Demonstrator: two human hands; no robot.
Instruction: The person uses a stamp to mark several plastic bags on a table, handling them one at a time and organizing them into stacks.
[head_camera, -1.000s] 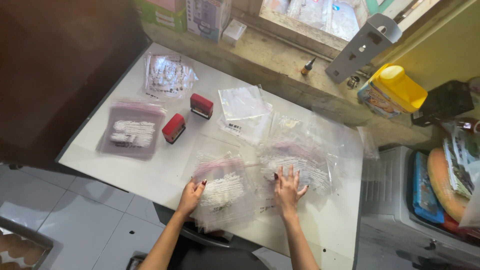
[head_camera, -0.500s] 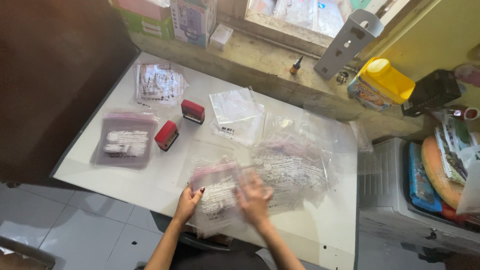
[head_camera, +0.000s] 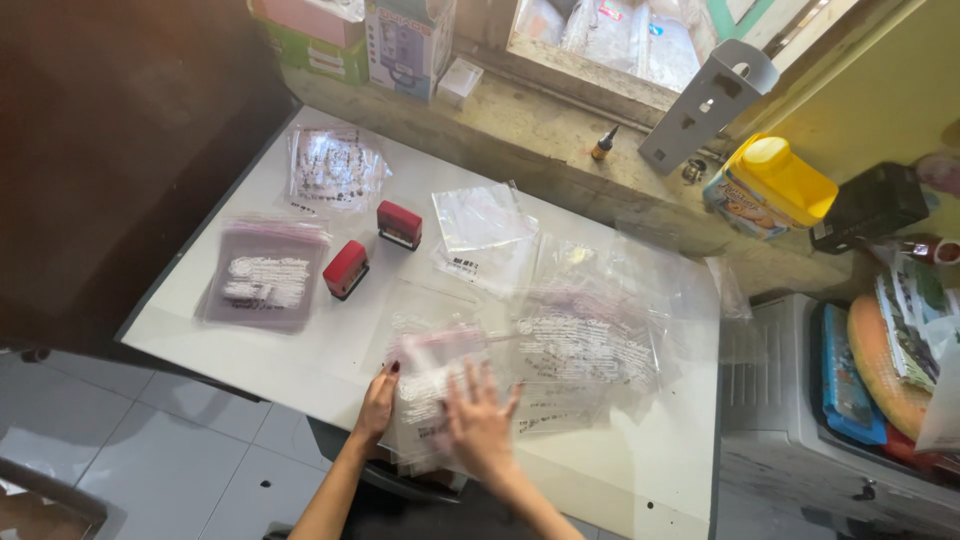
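On the near edge of a white table (head_camera: 250, 350) lies a stack of clear printed plastic bags (head_camera: 430, 395). My left hand (head_camera: 376, 405) rests at the stack's left edge, fingers curled against it. My right hand (head_camera: 482, 420) lies flat on top of the stack with fingers spread, blurred by motion. A wider spread of clear printed bags (head_camera: 590, 345) lies just to the right. Two red stamps (head_camera: 346, 268) (head_camera: 399, 223) stand at the table's middle left.
A purple-tinted bag pile (head_camera: 265, 275) and another clear bag pile (head_camera: 335, 165) lie at the left. A loose clear bag (head_camera: 480, 225) lies mid-table. On the ledge behind stand a yellow-lidded jar (head_camera: 770, 185), boxes (head_camera: 405, 45) and a small bottle (head_camera: 603, 143). A white cabinet (head_camera: 770, 400) stands right.
My right hand has slid left from the wide bag spread onto the stack beside my left hand. The left hand has stayed at the stack's left edge.
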